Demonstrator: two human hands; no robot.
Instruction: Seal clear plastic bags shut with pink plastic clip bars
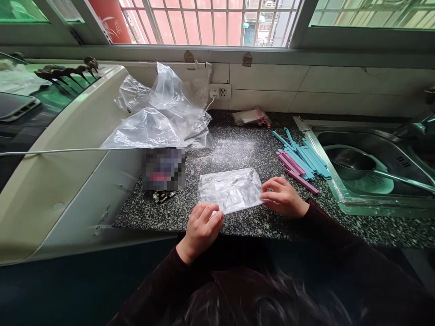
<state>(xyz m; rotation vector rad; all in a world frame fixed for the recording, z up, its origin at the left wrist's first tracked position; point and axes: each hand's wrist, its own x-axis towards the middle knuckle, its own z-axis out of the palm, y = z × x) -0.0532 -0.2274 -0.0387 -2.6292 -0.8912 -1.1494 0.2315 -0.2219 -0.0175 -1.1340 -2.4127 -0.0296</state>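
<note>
A small clear plastic bag (231,188) lies on the speckled countertop (238,151) in front of me. My left hand (203,224) pinches its near left corner, fingers curled. At the bag's right edge, my right hand (283,197) has thumb and fingers closed on the plastic. Just beyond my right hand lie several flat blue sticks (306,156) in a loose pile. Some pink sticks (299,174) rest on the near side of that pile.
Large crumpled plastic bags (163,115) are heaped at the back left. A small packet with pink pieces (253,117) lies near the wall socket (220,92). On the right is a metal sink (343,199) with a pot (350,160). A pixelated object (163,169) stands at left.
</note>
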